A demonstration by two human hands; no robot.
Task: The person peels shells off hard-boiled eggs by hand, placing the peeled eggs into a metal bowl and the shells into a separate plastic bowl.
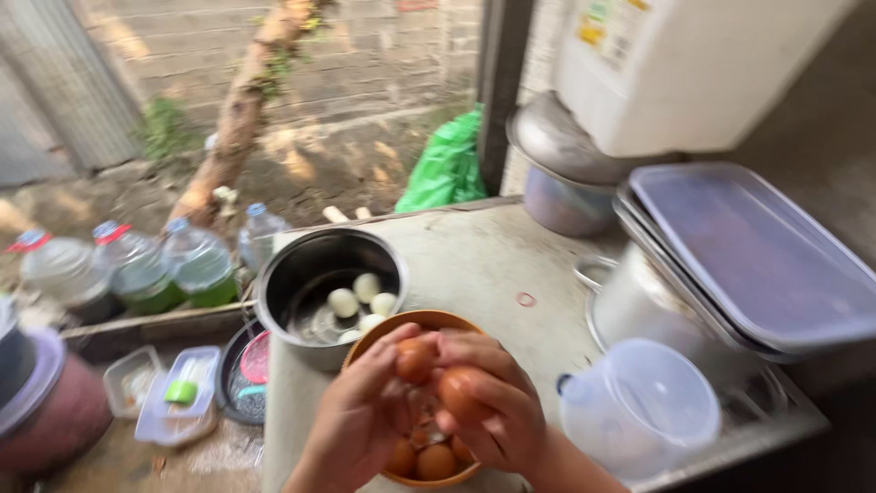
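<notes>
Hands over orange bowl [429, 319]
Left hand [351, 420] pinches brown egg [415, 359]; right hand [488, 411] cups another egg [456, 391] (blurred); yellow-labelled white jug [675, 64] beyond, cropped.

Sunlight falls across an outdoor yard in the upper left of the frame, where a pale brick wall [365, 46] stands behind bare, dusty ground [319, 164]. A slanting tree trunk [239, 114] crosses the upper middle, with a sheet of corrugated metal [55, 91] at the far left. A dark post [497, 87] rises at upper centre. The grey concrete counter [474, 260] fills the middle, in softer shade.
</notes>
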